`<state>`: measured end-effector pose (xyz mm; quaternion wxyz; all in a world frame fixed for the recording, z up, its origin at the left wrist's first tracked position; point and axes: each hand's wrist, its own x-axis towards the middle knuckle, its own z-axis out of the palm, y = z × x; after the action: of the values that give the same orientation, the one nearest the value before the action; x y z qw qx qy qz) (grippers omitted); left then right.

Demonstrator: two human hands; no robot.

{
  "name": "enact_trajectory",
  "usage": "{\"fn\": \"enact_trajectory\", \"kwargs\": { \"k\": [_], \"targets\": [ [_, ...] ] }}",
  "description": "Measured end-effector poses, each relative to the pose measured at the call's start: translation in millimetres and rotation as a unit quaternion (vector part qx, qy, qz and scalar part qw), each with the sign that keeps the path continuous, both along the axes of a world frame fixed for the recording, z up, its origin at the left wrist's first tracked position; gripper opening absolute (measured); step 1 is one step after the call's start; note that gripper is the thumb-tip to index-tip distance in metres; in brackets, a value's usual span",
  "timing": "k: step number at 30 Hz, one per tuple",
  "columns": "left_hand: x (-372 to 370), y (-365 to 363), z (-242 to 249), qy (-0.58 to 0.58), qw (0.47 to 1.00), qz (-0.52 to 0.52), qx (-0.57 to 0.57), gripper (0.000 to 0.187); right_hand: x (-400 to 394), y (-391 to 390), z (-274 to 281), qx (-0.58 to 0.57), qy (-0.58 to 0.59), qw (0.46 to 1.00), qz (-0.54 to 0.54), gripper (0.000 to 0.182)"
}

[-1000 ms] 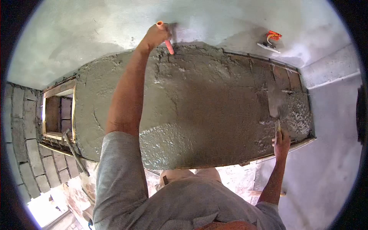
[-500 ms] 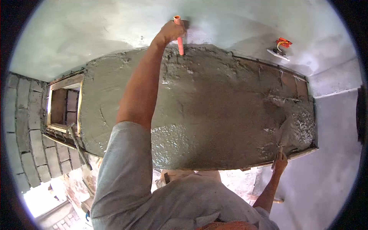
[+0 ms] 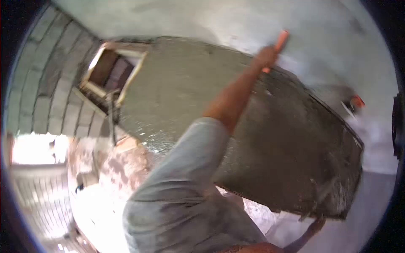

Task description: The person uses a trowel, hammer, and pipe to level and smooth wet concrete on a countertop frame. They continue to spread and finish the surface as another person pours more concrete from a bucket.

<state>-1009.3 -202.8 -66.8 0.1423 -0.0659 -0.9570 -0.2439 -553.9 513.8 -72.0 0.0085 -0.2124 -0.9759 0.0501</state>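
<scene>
Glare burns out my view's lower left; motion blur softens the center and right, and fisheye distortion bends the dark-rimmed edges.

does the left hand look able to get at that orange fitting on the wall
Probably, with a stretch: nothing visible blocks the left hand from the orange fitting, though its grip on the orange pipe would likely hinder it.

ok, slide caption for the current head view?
Left hand gripping an orange pipe at the far edge of wet concrete, right hand low at its near edge.
</scene>
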Motion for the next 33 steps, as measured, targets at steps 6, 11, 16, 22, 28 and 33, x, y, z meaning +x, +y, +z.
{"fn": "enact_trajectory", "kwargs": {
  "k": [6,11,16,22,28,33],
  "targets": [
    [18.2,5.8,22.9,-0.013,0.995,0.023,0.100,0.026,-12.6,-60.0,46.6,-0.242,0.121,0.956,-0.110,0.049],
    [24.0,3.3,22.0,0.007,0.982,0.090,0.167,0.034,-13.0,-61.8,41.5,-0.196,0.123,0.971,-0.060,0.048],
    [8.3,-10.7,25.7,-0.002,0.992,0.030,0.120,0.035,4.4,-45.7,34.2,-0.250,0.159,0.953,-0.060,0.048],
    [2.9,5.6,32.9,-0.116,0.985,0.026,0.124,0.053,9.7,-62.7,70.6,-0.237,0.121,0.955,-0.131,0.047],
    [34.9,1.0,17.1,-0.047,0.987,0.068,0.140,0.072,-23.3,-51.3,63.9,-0.228,0.177,0.957,-0.043,0.045],
    [122.3,-27.9,62.3,-0.044,0.974,0.116,0.192,0.063,-149.6,-109.8,73.6,-0.148,0.144,0.956,0.208,0.040]
  ]
}}
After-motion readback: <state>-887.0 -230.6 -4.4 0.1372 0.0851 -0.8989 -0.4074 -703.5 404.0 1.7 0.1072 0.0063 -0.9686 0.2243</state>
